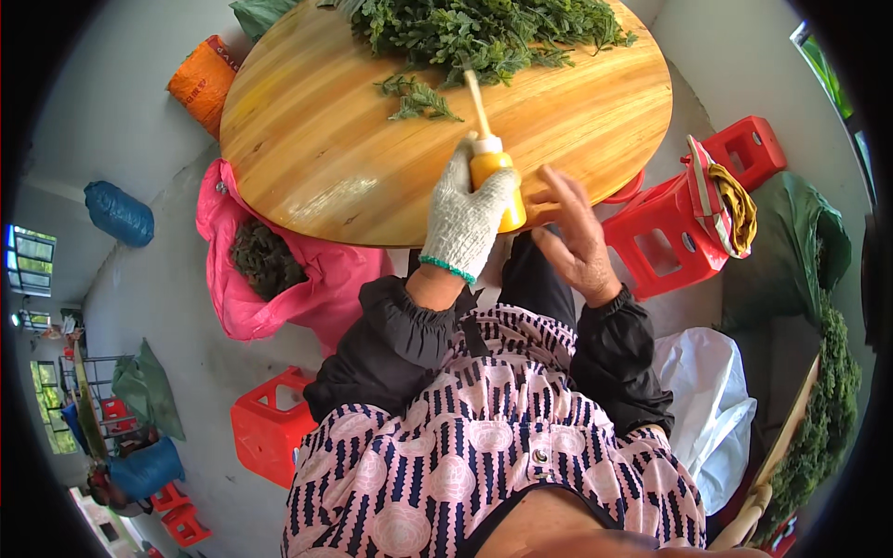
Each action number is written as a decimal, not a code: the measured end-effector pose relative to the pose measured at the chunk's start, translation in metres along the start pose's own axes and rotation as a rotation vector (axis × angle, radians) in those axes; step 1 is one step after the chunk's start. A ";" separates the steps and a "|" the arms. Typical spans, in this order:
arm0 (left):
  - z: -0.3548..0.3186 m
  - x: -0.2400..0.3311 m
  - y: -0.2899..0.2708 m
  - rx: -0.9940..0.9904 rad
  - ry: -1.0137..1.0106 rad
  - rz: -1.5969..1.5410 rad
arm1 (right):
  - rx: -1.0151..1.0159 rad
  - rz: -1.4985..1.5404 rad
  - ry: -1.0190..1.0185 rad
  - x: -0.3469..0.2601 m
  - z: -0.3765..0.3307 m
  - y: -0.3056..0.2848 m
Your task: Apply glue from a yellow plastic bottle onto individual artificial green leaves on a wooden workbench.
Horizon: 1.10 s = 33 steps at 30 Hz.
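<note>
While the left hand (465,209), in a white knitted glove with a green cuff edge, wraps its fingers around a yellow bottle (493,172), the bare right hand (579,232) is just beside it toward 4 o'clock, fingers loosely spread and gripping nothing. Whether a fingertip touches the bottle, I cannot tell.

The bottle is at about 5 o'clock on the round wooden table (307,130), its long pale nozzle (478,102) pointing just short of 12 o'clock. At 12 o'clock lies a heap of green leafy sprigs (465,33); a smaller sprig cluster (414,98) lies apart from it, toward 7 o'clock.

Around the table, a pink bag (321,288) with dark contents sits open at 7 to 8 o'clock, an orange bag (203,88) at 9 to 10, and a red stool (684,200) draped with a striped cloth (704,191) at 4.
</note>
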<state>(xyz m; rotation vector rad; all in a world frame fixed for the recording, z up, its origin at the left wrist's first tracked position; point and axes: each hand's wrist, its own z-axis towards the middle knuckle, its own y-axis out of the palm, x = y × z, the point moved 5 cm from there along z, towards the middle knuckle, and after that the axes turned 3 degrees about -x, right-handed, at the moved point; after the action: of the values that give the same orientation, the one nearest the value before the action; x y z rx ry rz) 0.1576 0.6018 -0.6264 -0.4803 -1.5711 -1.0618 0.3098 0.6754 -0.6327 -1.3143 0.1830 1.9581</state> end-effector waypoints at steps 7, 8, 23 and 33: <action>-0.011 0.016 0.024 -0.061 0.340 0.772 | 0.094 -0.563 -0.263 -0.026 0.016 -0.004; -0.011 0.017 0.023 -0.061 0.335 0.776 | 0.127 -0.596 -0.296 -0.026 0.016 -0.005; 0.002 0.075 0.019 -0.240 0.226 0.767 | -0.038 -0.309 -0.346 -0.031 0.068 -0.007; 0.111 0.107 -0.065 -0.058 0.550 1.433 | 0.444 0.437 -0.072 0.002 0.130 0.013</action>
<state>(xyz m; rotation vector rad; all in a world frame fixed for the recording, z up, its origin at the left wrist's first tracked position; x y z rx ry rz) 0.0135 0.6354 -0.5481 -1.0116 -0.4134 -0.0626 0.2055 0.7323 -0.5784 -0.9618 0.8786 2.1461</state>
